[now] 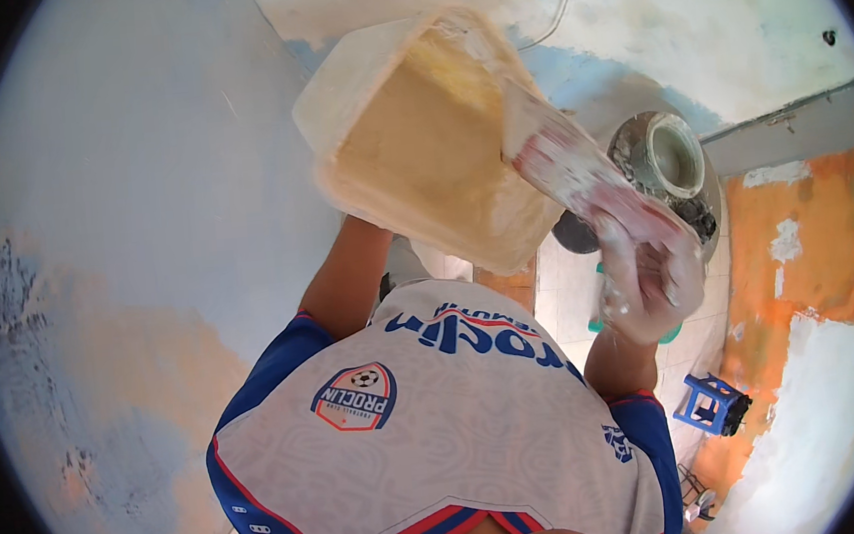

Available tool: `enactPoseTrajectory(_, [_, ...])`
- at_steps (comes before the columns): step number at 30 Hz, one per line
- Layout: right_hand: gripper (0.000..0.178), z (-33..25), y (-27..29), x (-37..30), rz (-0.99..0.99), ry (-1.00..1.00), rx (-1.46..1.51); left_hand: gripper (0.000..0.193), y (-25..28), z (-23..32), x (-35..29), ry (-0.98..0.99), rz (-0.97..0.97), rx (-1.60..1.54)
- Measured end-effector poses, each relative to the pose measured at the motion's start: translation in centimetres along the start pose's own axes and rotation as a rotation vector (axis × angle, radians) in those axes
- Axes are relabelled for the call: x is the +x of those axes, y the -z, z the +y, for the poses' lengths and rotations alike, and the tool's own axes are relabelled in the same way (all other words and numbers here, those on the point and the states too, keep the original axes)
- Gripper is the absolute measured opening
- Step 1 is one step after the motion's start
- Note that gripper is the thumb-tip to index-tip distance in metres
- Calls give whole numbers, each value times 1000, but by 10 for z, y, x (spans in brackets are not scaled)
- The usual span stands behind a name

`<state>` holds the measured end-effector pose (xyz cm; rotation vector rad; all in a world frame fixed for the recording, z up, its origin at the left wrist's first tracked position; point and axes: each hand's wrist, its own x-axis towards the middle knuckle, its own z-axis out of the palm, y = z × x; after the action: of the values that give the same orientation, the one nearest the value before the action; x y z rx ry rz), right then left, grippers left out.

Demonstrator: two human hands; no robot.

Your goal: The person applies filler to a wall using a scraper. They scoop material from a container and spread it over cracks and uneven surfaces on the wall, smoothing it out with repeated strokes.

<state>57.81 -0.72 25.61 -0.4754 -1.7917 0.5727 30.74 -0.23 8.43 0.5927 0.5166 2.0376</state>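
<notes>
The tub (348, 92) is in front of the chest; the right hand (654, 279) is closed round a smeared tool (585, 174), its end at the tub's edge; the left hand is hidden, its grip untellable; slick fingers could let the tool slip; patchy wall (140, 189), tiled floor (571, 291), stool (726, 396).

The tub (418, 157) is before the shirt (439, 417), the scraper (579, 163) at its right rim, the right hand (652, 284) at the scraper's near end. Farther right, a pot (653, 159) stands on what seems a round stand (714, 189); a stool (704, 408) sits near the right wall (801, 238).
</notes>
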Motion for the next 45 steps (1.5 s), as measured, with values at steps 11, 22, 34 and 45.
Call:
enactPoseTrajectory(11, [26, -40, 31, 8, -268, 72, -379, 71, -66, -28, -62, 58, -85, -11])
enactPoseTrajectory(22, [17, -34, 40, -5, -365, -68, -304, 72, -80, -22, -57, 64, -131, -25])
enactPoseTrajectory(34, [28, -37, 27, -18, -508, -169, -121, 73, -70, -10, -66, 83, -70, -63])
enactPoseTrajectory(45, [25, -33, 22, -29, -474, -161, 12, 74, -55, -10, -87, 185, 100, -174])
